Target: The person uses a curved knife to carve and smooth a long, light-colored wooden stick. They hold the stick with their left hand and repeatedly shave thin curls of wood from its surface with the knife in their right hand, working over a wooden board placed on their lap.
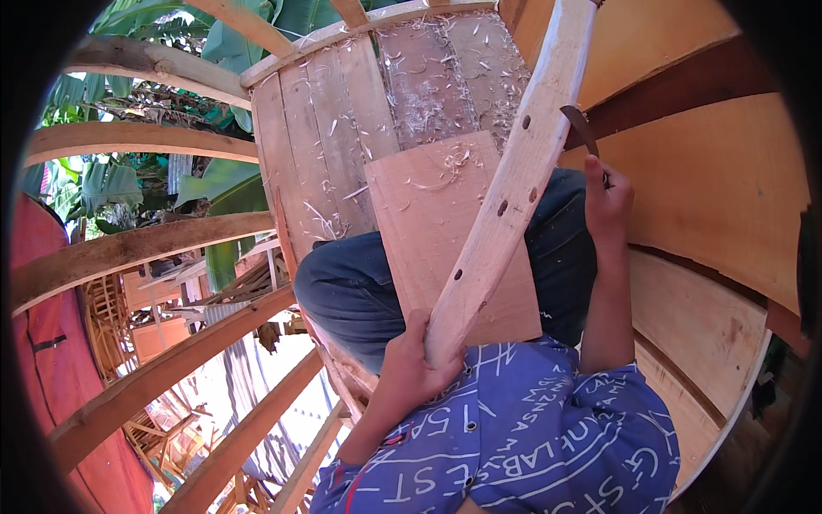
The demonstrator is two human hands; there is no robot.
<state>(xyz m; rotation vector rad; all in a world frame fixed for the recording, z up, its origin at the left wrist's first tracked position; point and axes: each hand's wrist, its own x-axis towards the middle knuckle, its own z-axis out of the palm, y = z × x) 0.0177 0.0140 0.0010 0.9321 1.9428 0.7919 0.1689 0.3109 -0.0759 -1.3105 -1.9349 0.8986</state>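
Note:
A long pale wooden beam (pixel 492 236) with several dark oval holes slants across my lap from lower middle to upper right. My left hand (pixel 413 364) is wrapped around its lower end, close to my shirt. My right hand (pixel 609 195) is closed on a knife (pixel 582 130) with a dark curved blade. The handle is mostly hidden in my fist. The blade tip touches or lies very close to the right edge of the beam. Under the beam, a flat square wooden board (pixel 424 201) rests across my legs, with curled shavings on it.
I sit on a plank floor (pixel 330 137) strewn with shavings. Curved wooden ribs (pixel 145 143) stand to the left, with a red cloth-like sheet (pixel 51 360) and banana leaves beyond. Plank walls (pixel 711 171) curve close on my right.

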